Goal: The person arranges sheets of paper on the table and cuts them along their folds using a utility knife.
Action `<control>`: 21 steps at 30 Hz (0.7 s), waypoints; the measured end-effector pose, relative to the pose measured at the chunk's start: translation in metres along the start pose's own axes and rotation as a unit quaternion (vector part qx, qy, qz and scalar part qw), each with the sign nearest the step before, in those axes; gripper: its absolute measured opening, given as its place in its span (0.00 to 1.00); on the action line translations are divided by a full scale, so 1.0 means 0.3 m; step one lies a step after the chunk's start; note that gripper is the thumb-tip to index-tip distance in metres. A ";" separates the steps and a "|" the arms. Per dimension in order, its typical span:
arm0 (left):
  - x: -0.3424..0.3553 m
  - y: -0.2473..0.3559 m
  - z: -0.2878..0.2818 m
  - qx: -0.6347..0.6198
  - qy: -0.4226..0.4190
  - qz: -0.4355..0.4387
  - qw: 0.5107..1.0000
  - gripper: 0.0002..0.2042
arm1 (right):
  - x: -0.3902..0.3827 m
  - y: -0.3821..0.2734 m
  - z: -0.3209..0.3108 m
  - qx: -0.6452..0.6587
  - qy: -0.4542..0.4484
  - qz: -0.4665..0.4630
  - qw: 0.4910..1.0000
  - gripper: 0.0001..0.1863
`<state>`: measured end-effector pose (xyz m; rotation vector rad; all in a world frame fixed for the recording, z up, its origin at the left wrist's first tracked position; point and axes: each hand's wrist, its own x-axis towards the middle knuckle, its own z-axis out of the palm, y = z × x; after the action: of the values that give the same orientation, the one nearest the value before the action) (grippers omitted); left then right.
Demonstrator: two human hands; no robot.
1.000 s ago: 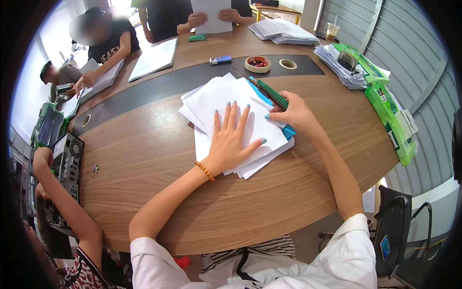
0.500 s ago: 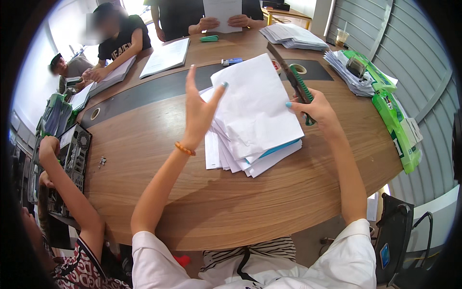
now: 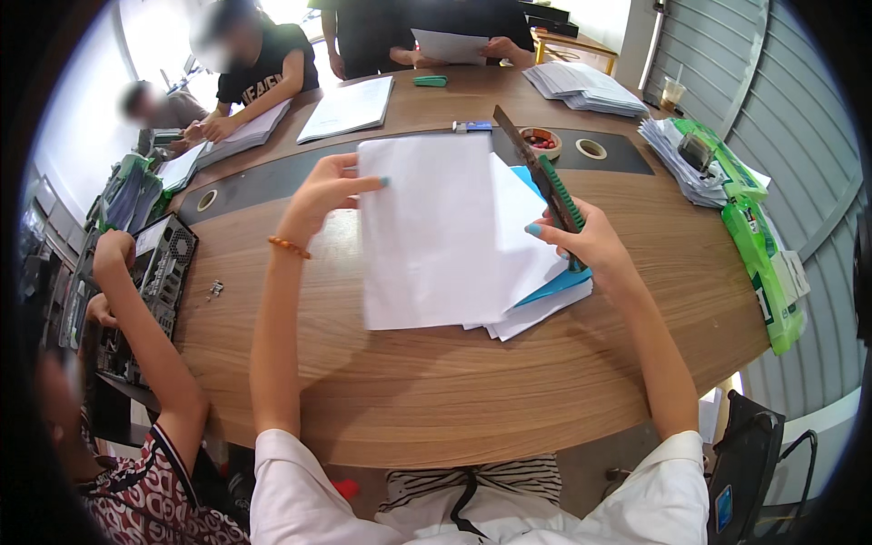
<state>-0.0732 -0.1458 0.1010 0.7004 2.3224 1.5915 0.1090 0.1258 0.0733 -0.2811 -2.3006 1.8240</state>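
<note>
A person's left hand [image 3: 318,195] pinches white paper [image 3: 427,236] by its edge; the right hand [image 3: 595,241] grips a green-handled blade [image 3: 557,193] near a paper pile [image 3: 527,227] on the table [image 3: 409,391].

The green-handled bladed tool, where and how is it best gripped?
Probably by its green ribbed handle, coming from the near right, as the right hand does: that end slants down and rightward, the ribbing suggests grip, and the long dark blade points away.
</note>
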 end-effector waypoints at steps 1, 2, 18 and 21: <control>-0.009 -0.013 -0.051 0.003 0.003 -0.002 1.000 0.18 | 0.016 0.022 -0.007 -0.014 0.004 -0.001 1.000 0.18; -0.017 -0.033 -0.103 0.063 0.004 -0.031 0.998 0.18 | 0.024 0.033 -0.016 -0.012 0.002 -0.001 1.000 0.18; -0.048 -0.086 -0.266 0.433 0.052 -0.116 0.892 0.16 | 0.092 0.081 -0.117 -0.116 0.104 -0.015 0.988 0.13; -0.001 -0.057 -0.093 0.182 -0.031 -0.007 0.983 0.16 | 0.086 0.100 -0.107 -0.197 0.142 -0.133 0.961 0.13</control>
<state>-0.0900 -0.1735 0.0958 0.7929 2.5927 1.1279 0.0935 0.1695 0.0521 -0.2545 -2.3403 1.1138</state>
